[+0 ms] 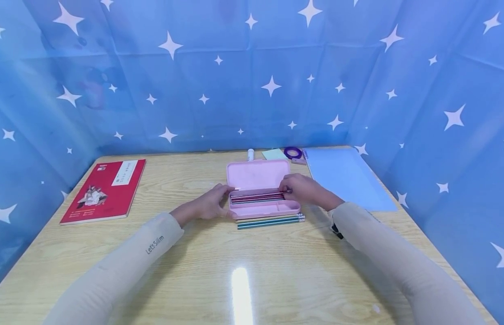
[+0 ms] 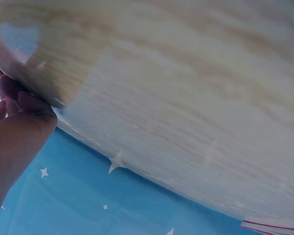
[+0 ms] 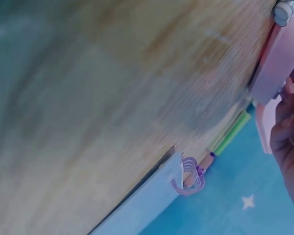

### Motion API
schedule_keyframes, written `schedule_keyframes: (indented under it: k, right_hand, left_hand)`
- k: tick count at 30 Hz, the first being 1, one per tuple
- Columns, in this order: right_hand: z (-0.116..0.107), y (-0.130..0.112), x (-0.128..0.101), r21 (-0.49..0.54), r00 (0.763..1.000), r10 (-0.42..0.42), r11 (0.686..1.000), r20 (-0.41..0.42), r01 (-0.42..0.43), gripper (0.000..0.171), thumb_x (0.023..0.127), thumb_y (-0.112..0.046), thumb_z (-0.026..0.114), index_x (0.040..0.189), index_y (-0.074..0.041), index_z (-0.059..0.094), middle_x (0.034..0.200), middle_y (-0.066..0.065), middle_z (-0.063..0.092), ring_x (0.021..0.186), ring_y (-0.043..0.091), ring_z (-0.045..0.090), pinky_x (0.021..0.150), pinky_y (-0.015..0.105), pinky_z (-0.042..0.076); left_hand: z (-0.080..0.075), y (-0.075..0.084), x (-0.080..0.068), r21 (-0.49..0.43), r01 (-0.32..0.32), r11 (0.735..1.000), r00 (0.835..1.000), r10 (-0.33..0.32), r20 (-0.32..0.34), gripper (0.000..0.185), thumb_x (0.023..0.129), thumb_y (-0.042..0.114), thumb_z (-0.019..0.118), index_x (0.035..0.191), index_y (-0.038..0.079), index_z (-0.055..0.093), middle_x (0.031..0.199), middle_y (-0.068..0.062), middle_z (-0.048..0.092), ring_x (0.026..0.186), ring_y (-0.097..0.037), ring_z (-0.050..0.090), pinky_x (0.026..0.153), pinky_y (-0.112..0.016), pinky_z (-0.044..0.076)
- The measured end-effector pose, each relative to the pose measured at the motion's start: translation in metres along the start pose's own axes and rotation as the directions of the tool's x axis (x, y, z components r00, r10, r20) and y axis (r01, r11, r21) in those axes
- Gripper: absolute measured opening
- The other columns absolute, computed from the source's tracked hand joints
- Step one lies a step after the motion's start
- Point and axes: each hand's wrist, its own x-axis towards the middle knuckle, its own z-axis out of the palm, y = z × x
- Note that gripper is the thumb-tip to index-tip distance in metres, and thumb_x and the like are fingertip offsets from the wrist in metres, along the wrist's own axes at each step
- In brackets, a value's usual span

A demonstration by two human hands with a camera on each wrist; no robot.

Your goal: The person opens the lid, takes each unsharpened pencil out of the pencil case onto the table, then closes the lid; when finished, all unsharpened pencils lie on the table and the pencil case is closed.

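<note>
Your left hand (image 1: 209, 205) is gripping the open pink pencil case (image 1: 260, 189) at its left end while your right hand (image 1: 301, 189) is pinching the pencils (image 1: 257, 197) inside.

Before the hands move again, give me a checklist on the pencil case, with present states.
1. Pencil case lid open: ok.
2. Left hand at the case's left end: ok.
3. Right hand at the pencils in the case: ok; actual grip: cannot tell.
4. Pencils lying lengthwise in their compartment: ok.
5. All pencils packed: not ok, loose pencils lie on the table in front of the case.
</note>
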Motion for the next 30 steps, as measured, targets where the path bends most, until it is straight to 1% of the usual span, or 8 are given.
schedule_keyframes:
  k: [4, 9, 13, 16, 21, 24, 30]
  right_hand:
    - [0.000, 0.000, -0.004, 0.080, 0.999, -0.035, 0.996, -0.041, 0.038, 0.011, 0.088, -0.006, 0.071, 0.098, -0.008, 0.076, 0.095, 0.002, 0.069, 0.086, 0.016, 0.062, 0.081, 0.037, 0.054]
    - [-0.003, 0.002, -0.009, 0.140, 0.997, -0.031, 0.989, -0.066, 0.040, 0.013, 0.088, -0.007, 0.070, 0.099, -0.007, 0.077, 0.095, 0.002, 0.069, 0.084, 0.016, 0.061, 0.077, 0.036, 0.052]
    - [-0.009, 0.001, -0.016, 0.189, 0.998, -0.017, 0.982, -0.057, 0.028, 0.014, 0.089, -0.008, 0.069, 0.101, -0.006, 0.077, 0.095, 0.001, 0.068, 0.078, 0.016, 0.055, 0.071, 0.033, 0.049]
    - [-0.015, -0.001, -0.023, 0.235, 0.999, -0.010, 0.972, -0.040, 0.019, 0.013, 0.089, -0.008, 0.069, 0.100, -0.006, 0.076, 0.096, 0.001, 0.068, 0.075, 0.015, 0.054, 0.069, 0.032, 0.050]
    - [-0.022, -0.001, -0.037, 0.303, 0.999, -0.026, 0.953, -0.024, 0.032, 0.006, 0.089, -0.007, 0.072, 0.095, -0.009, 0.075, 0.094, -0.001, 0.067, 0.070, 0.013, 0.056, 0.067, 0.030, 0.051]
    - [-0.023, -0.001, -0.045, 0.321, 0.999, -0.038, 0.946, -0.023, 0.044, 0.007, 0.089, -0.007, 0.072, 0.093, -0.011, 0.075, 0.092, -0.003, 0.067, 0.068, 0.012, 0.055, 0.064, 0.029, 0.050]
    - [-0.029, -0.006, -0.061, 0.324, 1.000, -0.025, 0.945, -0.017, 0.029, 0.010, 0.088, -0.006, 0.072, 0.094, -0.014, 0.075, 0.090, -0.005, 0.067, 0.069, 0.013, 0.055, 0.063, 0.028, 0.049]
  left_hand:
    - [0.001, -0.001, 0.000, 0.005, -0.001, 1.000, 1.000, 0.001, 0.000, 0.100, 0.078, 0.051, 0.080, 0.151, 0.001, 0.033, 0.130, -0.013, 0.045, 0.119, -0.024, 0.044, 0.108, -0.040, 0.037]
    - [0.000, -0.001, 0.000, 0.001, 0.004, 1.000, 1.000, -0.004, 0.005, 0.102, 0.077, 0.051, 0.081, 0.152, 0.001, 0.032, 0.131, -0.013, 0.044, 0.122, -0.024, 0.043, 0.111, -0.040, 0.034]
    - [0.000, -0.001, 0.000, 0.008, 0.010, 1.000, 1.000, -0.010, 0.004, 0.101, 0.077, 0.051, 0.080, 0.152, 0.002, 0.032, 0.131, -0.012, 0.044, 0.119, -0.023, 0.043, 0.109, -0.040, 0.036]
    - [0.000, -0.001, 0.000, 0.010, 0.014, 1.000, 1.000, -0.014, 0.003, 0.102, 0.077, 0.052, 0.080, 0.151, 0.001, 0.032, 0.130, -0.012, 0.045, 0.116, -0.023, 0.043, 0.107, -0.041, 0.037]
    - [0.000, -0.001, 0.000, 0.016, 0.012, 1.000, 1.000, -0.012, 0.004, 0.103, 0.076, 0.053, 0.080, 0.151, 0.002, 0.033, 0.132, -0.012, 0.044, 0.120, -0.023, 0.043, 0.109, -0.041, 0.036]
    - [0.000, -0.001, 0.000, 0.015, 0.006, 1.000, 1.000, -0.006, 0.003, 0.102, 0.077, 0.053, 0.080, 0.151, 0.001, 0.033, 0.134, -0.013, 0.044, 0.124, -0.024, 0.043, 0.112, -0.041, 0.033]
    - [0.000, -0.001, 0.001, 0.006, 0.001, 1.000, 1.000, -0.001, -0.002, 0.100, 0.077, 0.050, 0.081, 0.151, 0.001, 0.033, 0.132, -0.014, 0.045, 0.120, -0.025, 0.043, 0.108, -0.042, 0.036]
